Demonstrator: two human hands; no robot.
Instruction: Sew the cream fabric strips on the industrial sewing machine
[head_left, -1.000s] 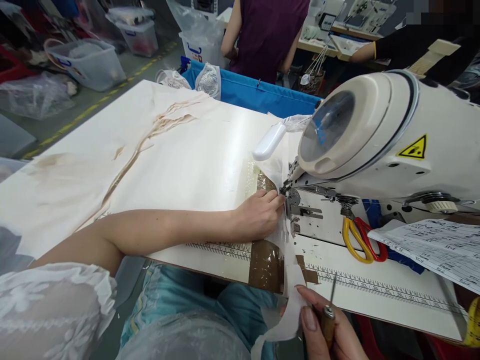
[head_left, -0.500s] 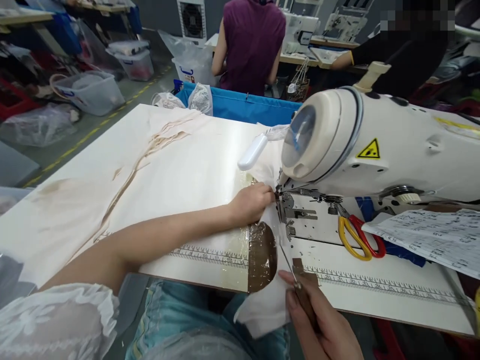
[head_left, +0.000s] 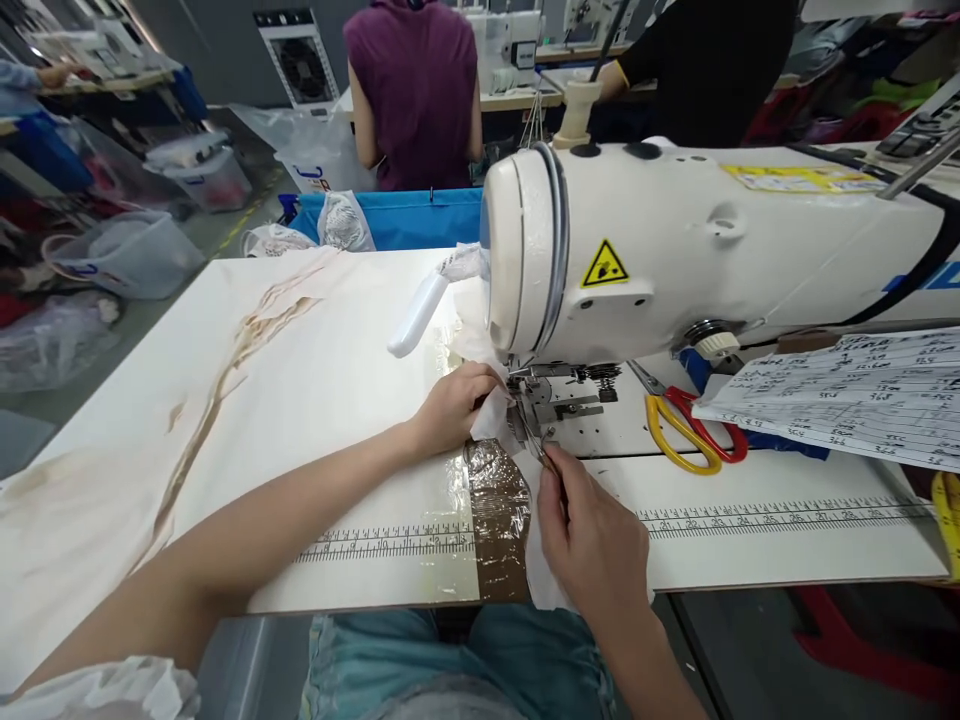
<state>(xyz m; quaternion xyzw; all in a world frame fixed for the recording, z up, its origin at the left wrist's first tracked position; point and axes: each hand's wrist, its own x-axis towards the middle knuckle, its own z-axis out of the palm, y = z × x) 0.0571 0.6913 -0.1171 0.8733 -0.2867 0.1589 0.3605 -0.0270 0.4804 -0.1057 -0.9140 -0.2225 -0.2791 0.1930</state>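
Note:
My left hand (head_left: 454,408) is closed on the pale fabric (head_left: 491,415) just left of the needle area of the white sewing machine (head_left: 645,250). Below the presser foot, my right hand (head_left: 592,530) grips a slim metal tool (head_left: 538,445), which looks like small snips or tweezers, its tip close to the fabric by the foot. A strip of the fabric hangs down past brown tape (head_left: 501,530) at the table's front edge. The needle itself is hidden.
Yellow-and-red scissors (head_left: 690,430) and handwritten sheets (head_left: 847,395) lie on the right. A long fabric strip (head_left: 199,430) stretches over the white table (head_left: 352,330) on the left. Behind the blue bin (head_left: 427,215) sits a person in purple (head_left: 412,95); another person in black is at the right.
My right hand has moved up and forward with the tool, toward the presser foot. My left hand still holds the fabric, now bunched upward. The view has turned to the right.

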